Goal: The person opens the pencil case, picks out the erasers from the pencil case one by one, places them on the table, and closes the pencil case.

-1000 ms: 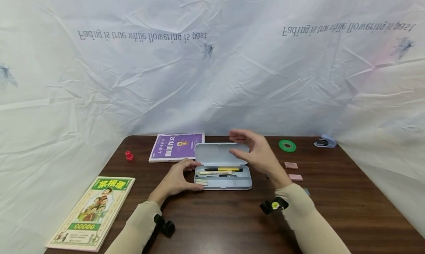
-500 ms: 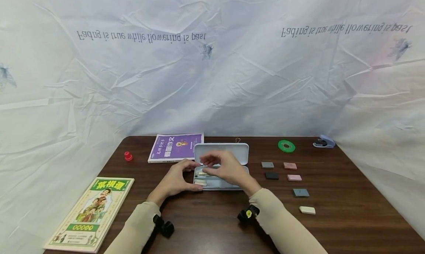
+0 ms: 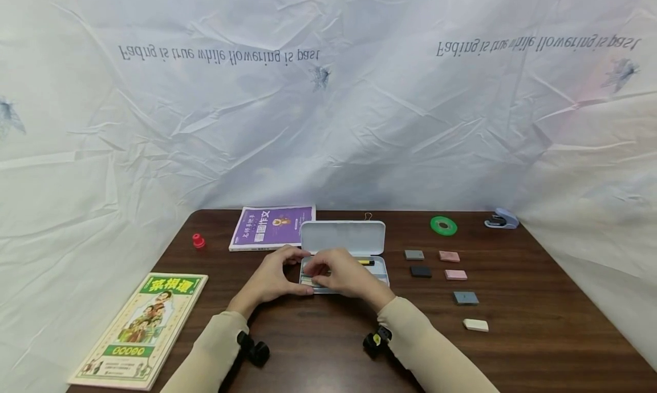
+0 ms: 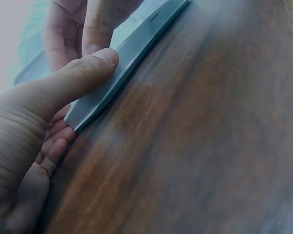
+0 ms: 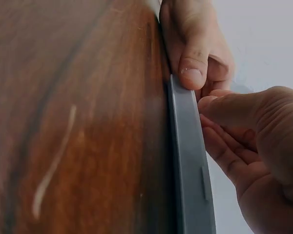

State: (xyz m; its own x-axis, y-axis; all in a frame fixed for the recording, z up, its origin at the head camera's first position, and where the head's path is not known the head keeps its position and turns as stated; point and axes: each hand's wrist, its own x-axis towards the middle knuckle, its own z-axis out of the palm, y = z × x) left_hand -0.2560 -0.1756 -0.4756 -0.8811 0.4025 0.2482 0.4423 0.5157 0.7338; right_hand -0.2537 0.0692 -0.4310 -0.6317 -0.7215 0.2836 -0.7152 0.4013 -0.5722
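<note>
A pale blue pencil case [image 3: 343, 239] lies with its lid raised on the dark table. My left hand [image 3: 269, 276] grips its left end, the thumb [image 4: 95, 73] pressing the front wall in the left wrist view. My right hand [image 3: 344, 273] reaches into the left part of the case, with thumb and fingers curled together over a pale eraser [image 3: 306, 280]. The right fingertips are hidden behind the case wall in the right wrist view, so whether they pinch the eraser is unclear. A yellow and black pen [image 3: 366, 262] shows in the case; my right hand covers the rest.
Several erasers, including a grey one [image 3: 414, 255], a black one [image 3: 421, 272] and a white one [image 3: 475, 325], lie at right. Behind are green tape [image 3: 443, 226] and a stapler [image 3: 502, 218]. At left lie a purple book [image 3: 274, 227], a red object [image 3: 198, 240] and a green-and-cream book [image 3: 141, 330].
My right hand has come down leftward from above the lid into the case's left part, its fingers drawing closer together. The left hand has stayed on the case.
</note>
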